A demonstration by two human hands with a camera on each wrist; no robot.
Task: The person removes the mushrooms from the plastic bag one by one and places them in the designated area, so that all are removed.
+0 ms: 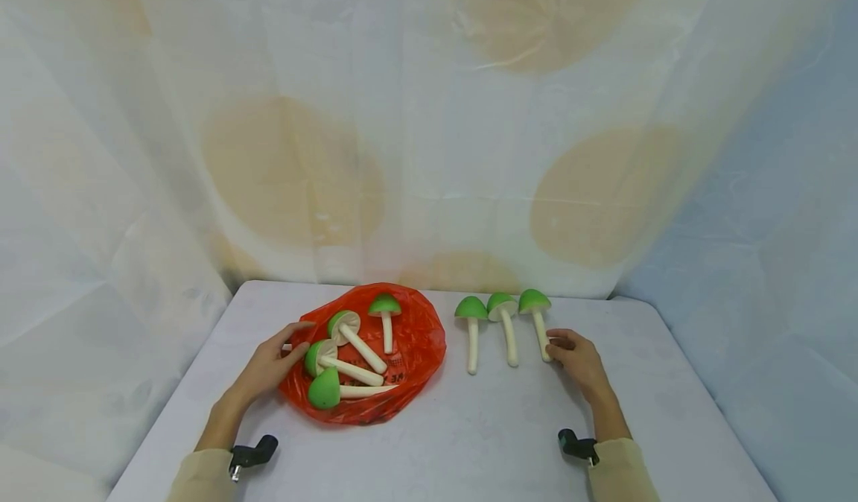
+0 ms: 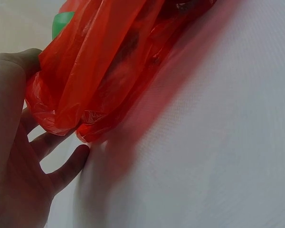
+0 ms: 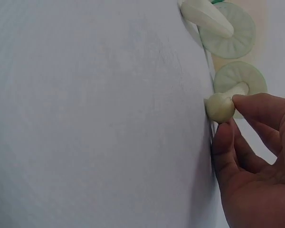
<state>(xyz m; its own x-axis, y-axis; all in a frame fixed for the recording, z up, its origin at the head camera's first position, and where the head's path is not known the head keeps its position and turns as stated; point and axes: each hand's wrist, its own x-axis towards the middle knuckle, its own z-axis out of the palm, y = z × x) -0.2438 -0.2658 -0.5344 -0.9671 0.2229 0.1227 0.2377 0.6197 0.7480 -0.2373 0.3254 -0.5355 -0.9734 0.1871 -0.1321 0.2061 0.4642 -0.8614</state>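
Observation:
A red plastic bag [image 1: 421, 353] lies spread open on the left part of the table, with several green-capped toy mushrooms [image 1: 325, 389] inside it. My left hand [image 1: 267, 366] holds the bag's left rim between thumb and fingers; the left wrist view shows the thin red plastic [image 2: 92, 71] between them. Three more toy mushrooms stand in a row to the right of the bag, caps away from me. Of these, the rightmost mushroom [image 1: 536, 302] has its stem end pinched by my right hand [image 1: 582, 364]. Close up, the rounded stem end [image 3: 221, 108] sits between thumb and fingertips.
The left mushroom of the row [image 1: 472, 338] and the middle one [image 1: 509, 338] lie next to each other on the white table [image 1: 482, 442]. A pale curtain with tan dots [image 1: 429, 152] hangs right behind the table's far edge and along both sides.

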